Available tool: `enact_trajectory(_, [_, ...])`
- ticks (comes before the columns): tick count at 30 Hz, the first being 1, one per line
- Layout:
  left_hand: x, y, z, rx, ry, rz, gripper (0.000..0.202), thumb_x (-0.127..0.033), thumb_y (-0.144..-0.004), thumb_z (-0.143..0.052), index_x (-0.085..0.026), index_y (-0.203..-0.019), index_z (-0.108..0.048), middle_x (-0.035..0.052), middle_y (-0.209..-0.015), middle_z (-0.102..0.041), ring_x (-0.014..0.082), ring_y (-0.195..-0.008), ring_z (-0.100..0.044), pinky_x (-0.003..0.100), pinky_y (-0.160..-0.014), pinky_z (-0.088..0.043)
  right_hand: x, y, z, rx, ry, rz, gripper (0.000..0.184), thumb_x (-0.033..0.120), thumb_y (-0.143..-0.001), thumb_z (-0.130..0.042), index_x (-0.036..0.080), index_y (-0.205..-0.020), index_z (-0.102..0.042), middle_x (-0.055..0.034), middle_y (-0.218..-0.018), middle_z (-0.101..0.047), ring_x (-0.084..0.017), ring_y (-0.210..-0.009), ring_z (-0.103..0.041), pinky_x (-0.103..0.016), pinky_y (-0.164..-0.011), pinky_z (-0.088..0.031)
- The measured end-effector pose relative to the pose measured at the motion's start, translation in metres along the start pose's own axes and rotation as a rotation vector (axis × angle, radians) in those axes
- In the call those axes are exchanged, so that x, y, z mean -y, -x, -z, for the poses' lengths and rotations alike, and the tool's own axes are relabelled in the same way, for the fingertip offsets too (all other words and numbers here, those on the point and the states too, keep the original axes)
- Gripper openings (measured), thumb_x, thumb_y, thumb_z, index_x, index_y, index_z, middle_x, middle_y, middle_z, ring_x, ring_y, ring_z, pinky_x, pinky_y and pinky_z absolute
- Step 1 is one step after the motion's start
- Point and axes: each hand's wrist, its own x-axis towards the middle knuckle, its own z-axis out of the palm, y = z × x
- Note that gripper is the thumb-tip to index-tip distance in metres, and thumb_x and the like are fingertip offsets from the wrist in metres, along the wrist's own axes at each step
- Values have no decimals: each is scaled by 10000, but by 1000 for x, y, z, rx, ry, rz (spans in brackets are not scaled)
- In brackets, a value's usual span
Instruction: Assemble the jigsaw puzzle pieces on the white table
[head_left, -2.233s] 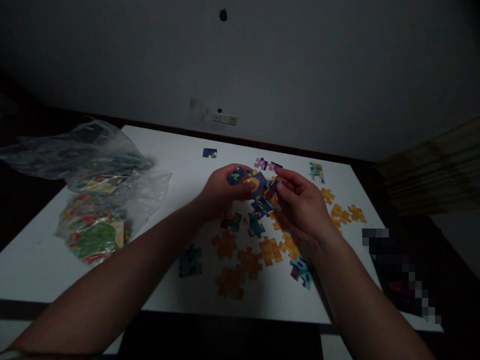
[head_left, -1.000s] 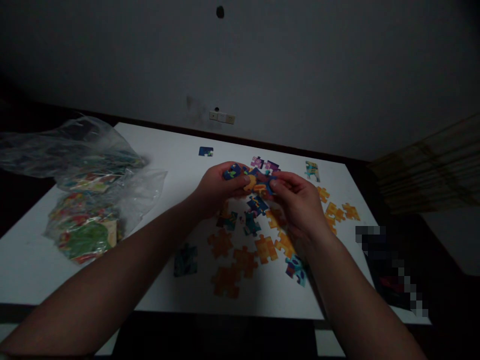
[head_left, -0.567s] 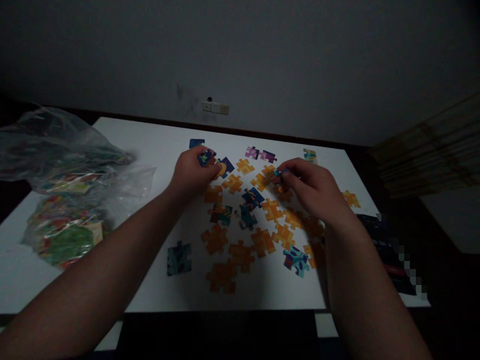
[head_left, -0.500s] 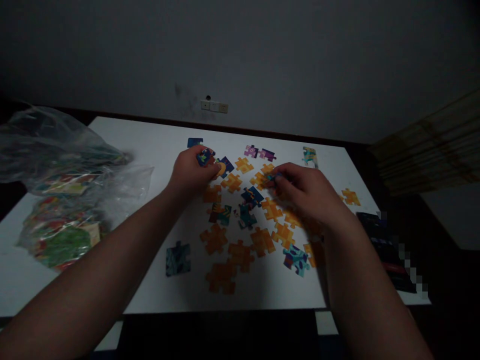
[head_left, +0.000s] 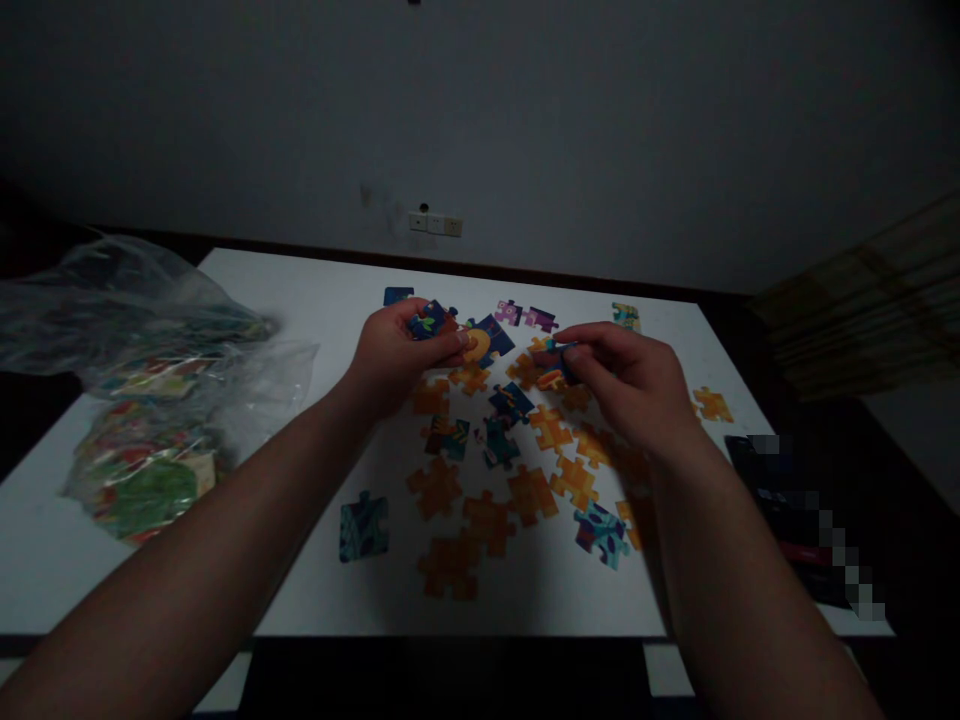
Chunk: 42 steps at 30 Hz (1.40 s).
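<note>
Between the thumb and fingers of my left hand [head_left: 401,355] are dark blue puzzle pieces [head_left: 491,340] with a round yellow shape and a green leaf on them. To the right, my right hand [head_left: 626,370] pinches another puzzle piece [head_left: 559,368], blue with some orange, partly hidden by the fingers. Under and in front of both hands, several orange puzzle pieces [head_left: 532,495] lie spread over the white table [head_left: 300,590]. Among them are a dark blue piece [head_left: 511,402] and a teal piece [head_left: 501,445].
Clear plastic bags [head_left: 142,480] with colourful pieces inside cover the table's left side. A teal piece [head_left: 364,527] lies at front left, pink-purple pieces [head_left: 525,314] at the back. A dark object [head_left: 787,530] rests at the right edge. Wall sockets [head_left: 435,224] are behind.
My left hand has lifted the blue piece with the yellow shape and moved slightly right. The piece in my right hand is turned and shows more of its face. The view has shifted a little.
</note>
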Motion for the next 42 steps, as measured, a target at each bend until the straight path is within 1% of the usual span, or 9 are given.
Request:
enact_trajectory(5, [4,-3,2,-39,-59,-20,419,-373,-623,-1029,-191,-820,-707,16,-810,-754,186,-736,-748,354,-753,-698,-2,-1,3,-3,244,36,249,385,-1076,-688,248,-1235,-823,-93,-1109,-906,-301,-952,-856,-437,-848,-630])
enact_trajectory(9, [10,-10,12,-164,-316,-49,290,-338,-710,-941,-201,-845,-724,37,-806,-754,213,-737,-724,366,-731,-641,2,-3,4,132,469,16,222,294,-1036,-646,252,-1170,-817,-65,-1026,-897,-288,-860,-826,-410,-790,-575])
enact_trajectory(13, [14,-14,21,-263,-678,-121,184,-310,-766,-882,-209,-847,-751,64,-819,-761,241,-775,-692,380,-751,-573,4,-4,5,271,444,15,213,214,-994,-594,247,-1070,-791,-62,-1016,-875,-282,-918,-809,-397,-809,-553])
enact_trajectory(23, [9,-8,19,-199,-931,-154,127,-327,-848,-782,-218,-896,-740,87,-946,-781,277,-905,-675,391,-810,-517,3,-4,3,526,364,-19,142,218,-902,-580,241,-937,-715,-44,-929,-777,-237,-837,-690,-374,-790,-480])
enact_trajectory(31, [5,-10,23,-208,-1093,-136,143,-315,-896,-733,-211,-990,-766,109,-996,-790,292,-917,-678,426,-851,-513,8,-3,-1,618,275,-49,153,192,-879,-508,241,-802,-630,-24,-796,-680,-213,-779,-622,-359,-768,-434])
enact_trajectory(36, [1,-12,26,-169,-1105,-141,166,-250,-839,-747,-211,-998,-776,151,-1047,-783,359,-1019,-690,496,-955,-531,13,0,-9,664,305,-57,230,284,-999,-539,242,-785,-613,2,-724,-631,-188,-691,-564,-345,-691,-392])
enact_trajectory(38, [0,-13,28,-182,-1065,-154,180,-238,-817,-745,-213,-992,-778,173,-1079,-780,400,-1072,-689,537,-995,-525,15,3,-14,652,368,-37,217,354,-1026,-616,238,-856,-686,5,-744,-655,-186,-678,-570,-343,-673,-389])
enact_trajectory(40, [-1,-14,33,-217,-1039,-139,217,-246,-808,-746,-223,-1021,-777,180,-1090,-784,437,-1103,-687,576,-1006,-519,15,7,-20,624,422,13,163,382,-990,-730,243,-1057,-779,-21,-885,-752,-210,-762,-649,-352,-714,-437])
enact_trajectory(42, [-3,-16,39,-263,-1028,-105,281,-256,-796,-766,-241,-1076,-771,172,-1089,-791,459,-1132,-688,596,-1004,-516,15,12,-25,604,457,54,387,390,-931,-831,272,-1297,-788,-61,-1117,-818,-254,-916,-725,-378,-806,-499])
